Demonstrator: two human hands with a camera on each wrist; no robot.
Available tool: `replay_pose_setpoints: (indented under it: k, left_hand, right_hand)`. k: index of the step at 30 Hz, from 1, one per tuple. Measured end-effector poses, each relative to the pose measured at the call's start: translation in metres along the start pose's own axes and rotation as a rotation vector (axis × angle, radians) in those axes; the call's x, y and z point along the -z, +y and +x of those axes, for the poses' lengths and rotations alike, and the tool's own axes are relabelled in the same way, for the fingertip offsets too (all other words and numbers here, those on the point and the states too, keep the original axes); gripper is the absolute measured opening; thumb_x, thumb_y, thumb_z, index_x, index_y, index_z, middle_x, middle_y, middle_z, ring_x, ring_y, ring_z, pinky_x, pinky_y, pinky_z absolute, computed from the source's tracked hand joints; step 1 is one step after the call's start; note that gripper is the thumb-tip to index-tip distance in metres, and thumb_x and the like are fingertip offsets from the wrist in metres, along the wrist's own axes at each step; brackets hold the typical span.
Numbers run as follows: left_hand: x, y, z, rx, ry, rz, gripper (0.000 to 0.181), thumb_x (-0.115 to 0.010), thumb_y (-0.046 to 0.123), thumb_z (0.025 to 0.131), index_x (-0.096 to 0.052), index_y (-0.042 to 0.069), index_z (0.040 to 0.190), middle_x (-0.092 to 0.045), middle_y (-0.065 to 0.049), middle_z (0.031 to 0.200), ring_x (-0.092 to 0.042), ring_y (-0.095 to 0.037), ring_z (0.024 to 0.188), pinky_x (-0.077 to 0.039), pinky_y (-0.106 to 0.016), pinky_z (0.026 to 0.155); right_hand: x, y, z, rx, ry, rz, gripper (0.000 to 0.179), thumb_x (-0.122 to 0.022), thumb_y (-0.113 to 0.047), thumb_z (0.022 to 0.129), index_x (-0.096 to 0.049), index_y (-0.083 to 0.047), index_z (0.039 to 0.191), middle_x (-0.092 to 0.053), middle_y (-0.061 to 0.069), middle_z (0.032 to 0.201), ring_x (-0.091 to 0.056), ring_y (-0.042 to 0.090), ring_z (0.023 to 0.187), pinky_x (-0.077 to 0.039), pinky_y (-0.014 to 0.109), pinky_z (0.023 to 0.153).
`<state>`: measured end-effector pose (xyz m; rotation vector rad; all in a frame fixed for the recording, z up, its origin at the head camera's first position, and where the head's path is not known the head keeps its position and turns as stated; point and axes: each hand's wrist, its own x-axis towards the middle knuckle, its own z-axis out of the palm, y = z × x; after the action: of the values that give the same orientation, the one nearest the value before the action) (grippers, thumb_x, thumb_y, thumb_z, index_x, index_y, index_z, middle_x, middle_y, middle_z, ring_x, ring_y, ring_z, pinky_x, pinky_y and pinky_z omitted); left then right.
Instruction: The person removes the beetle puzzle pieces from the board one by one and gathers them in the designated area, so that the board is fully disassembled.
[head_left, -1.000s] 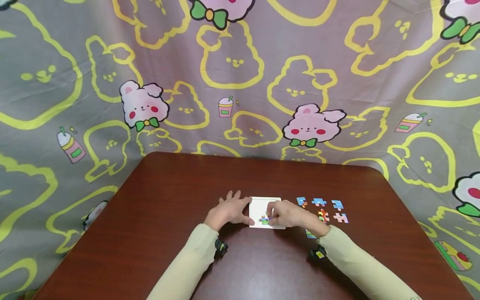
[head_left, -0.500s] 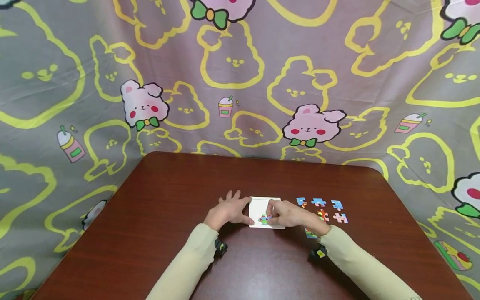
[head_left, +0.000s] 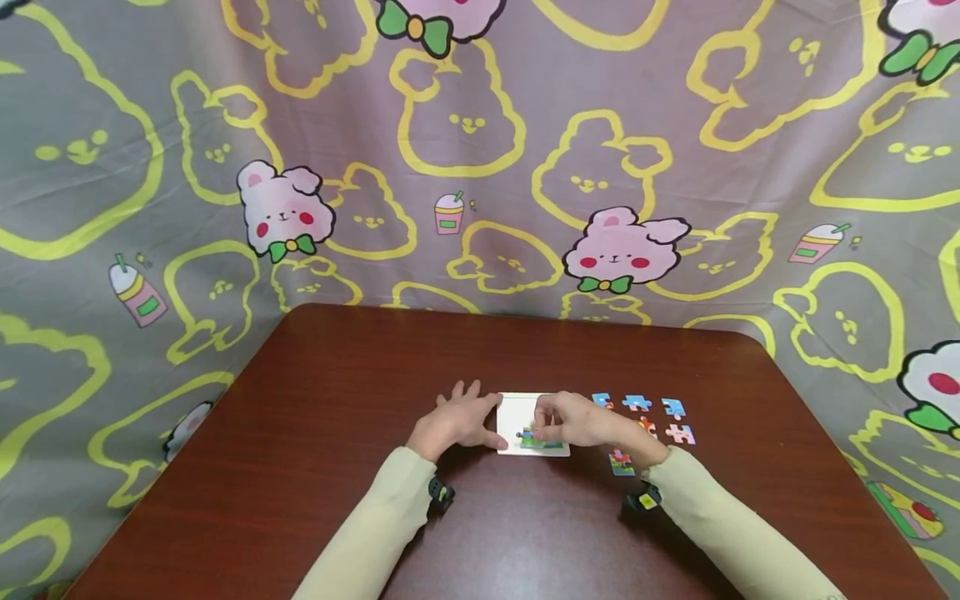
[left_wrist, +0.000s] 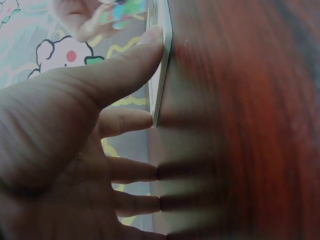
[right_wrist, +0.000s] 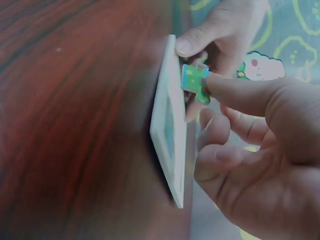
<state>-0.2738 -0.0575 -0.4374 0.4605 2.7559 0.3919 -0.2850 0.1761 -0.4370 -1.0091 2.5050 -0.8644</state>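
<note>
A white puzzle frame point(head_left: 517, 408) lies on the table. At its left edge my left hand point(head_left: 459, 421) rests with fingers spread and straight; in the left wrist view the thumb point(left_wrist: 132, 65) and index finger touch the frame's side. My right hand point(head_left: 581, 419) is over the frame's right half. Between its thumb and fingers it pinches a green jigsaw piece point(right_wrist: 195, 82) with blue and red bits, tilted above the frame in the right wrist view. Green picture surface point(head_left: 553, 445) shows along the frame's lower right, partly hidden by that hand.
Several loose jigsaw pieces lie right of the frame, among them a blue piece point(head_left: 637, 402), a pink piece point(head_left: 681, 433) and a red-and-green piece point(head_left: 622, 462) beside the right wrist. A patterned cloth point(head_left: 480, 192) hangs behind the brown table point(head_left: 360, 375).
My right hand and forearm have shifted slightly, and more green shows beneath the fingers at the frame's lower right. The left hand keeps its place at the frame.
</note>
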Motion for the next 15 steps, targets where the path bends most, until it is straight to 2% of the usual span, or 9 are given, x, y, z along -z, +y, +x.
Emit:
replay_pose_setpoints:
  k: [4, 8, 11, 15]
  left_hand:
    - [0.001, 0.001, 0.000, -0.004, 0.010, -0.007, 0.082, -0.073, 0.054, 0.083, -0.040, 0.024, 0.151, -0.022, -0.019, 0.162, -0.012, -0.045, 0.150, -0.019, -0.068, 0.114]
    - [0.002, 0.001, -0.002, -0.004, 0.001, -0.013, 0.083, -0.073, 0.053, 0.083, -0.039, 0.023, 0.152, -0.021, -0.019, 0.162, -0.013, -0.045, 0.150, -0.019, -0.068, 0.114]
    - [0.002, 0.001, -0.003, -0.010, -0.005, -0.018, 0.083, -0.073, 0.052, 0.083, -0.038, 0.023, 0.152, -0.020, -0.019, 0.163, -0.012, -0.045, 0.150, -0.019, -0.068, 0.114]
    - [0.002, 0.001, -0.004, -0.013, -0.006, -0.026, 0.082, -0.072, 0.052, 0.084, -0.037, 0.024, 0.153, -0.019, -0.018, 0.163, -0.011, -0.045, 0.151, -0.018, -0.069, 0.115]
  right_hand:
    - [0.008, 0.001, -0.004, 0.009, -0.009, 0.055, 0.017, -0.069, -0.023, 0.092, -0.057, -0.014, 0.084, -0.056, -0.007, 0.066, -0.051, 0.005, 0.055, -0.038, 0.020, 0.050]
    - [0.014, 0.004, -0.012, -0.023, -0.030, 0.112, 0.019, -0.068, -0.024, 0.094, -0.055, -0.012, 0.086, -0.058, 0.002, 0.066, -0.056, 0.018, 0.055, -0.036, 0.021, 0.047]
    - [0.017, 0.010, -0.021, -0.065, -0.020, 0.149, 0.019, -0.068, -0.023, 0.094, -0.055, -0.011, 0.086, -0.063, 0.012, 0.072, -0.060, 0.028, 0.058, -0.038, 0.023, 0.046]
    - [0.023, 0.020, -0.036, -0.100, -0.004, 0.182, 0.019, -0.068, -0.022, 0.094, -0.055, -0.009, 0.087, -0.066, 0.019, 0.082, -0.062, 0.032, 0.059, -0.042, 0.025, 0.044]
